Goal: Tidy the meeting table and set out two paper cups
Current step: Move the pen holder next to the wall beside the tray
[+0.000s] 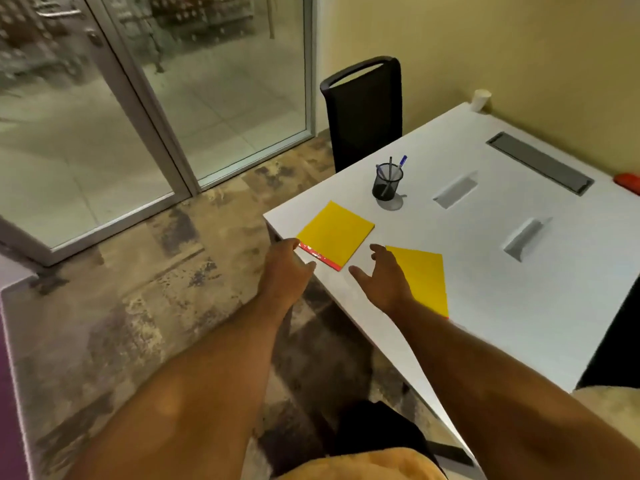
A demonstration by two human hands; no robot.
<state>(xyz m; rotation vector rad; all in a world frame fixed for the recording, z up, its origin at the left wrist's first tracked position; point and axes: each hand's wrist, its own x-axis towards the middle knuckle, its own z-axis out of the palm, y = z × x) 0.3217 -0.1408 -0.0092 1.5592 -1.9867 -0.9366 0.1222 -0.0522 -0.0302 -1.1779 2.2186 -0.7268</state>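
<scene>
Both hands reach out over the near corner of the white meeting table (485,271). At the table's edge, the left hand (285,268) has its fingers loosely curled and holds nothing; its fingertips are just beside the red-trimmed near edge of a yellow notepad (336,233), and whether they touch it cannot be told. Over the tabletop the right hand (381,278) hovers with fingers spread wide and empty, the thumb pointing toward the first notepad. It covers the near left part of a second yellow pad (424,275), which lies at an angle just to the right of the first, the two pads apart from each other.

Beyond the pads stands a black mesh pen holder (387,183), upright, with a few pens in it, one blue-capped. Farther right, two rectangular cable openings are cut into the tabletop, and a long grey cable tray cover (540,162) is set in near the wall. At the far corner of the table, against the yellow wall, one white paper cup (480,98) stands upright, well apart from the hands. A red object (628,181) shows partly at the right edge of the table. A black chair (363,112) is pushed up to the far side, beside a glass door (138,98).
</scene>
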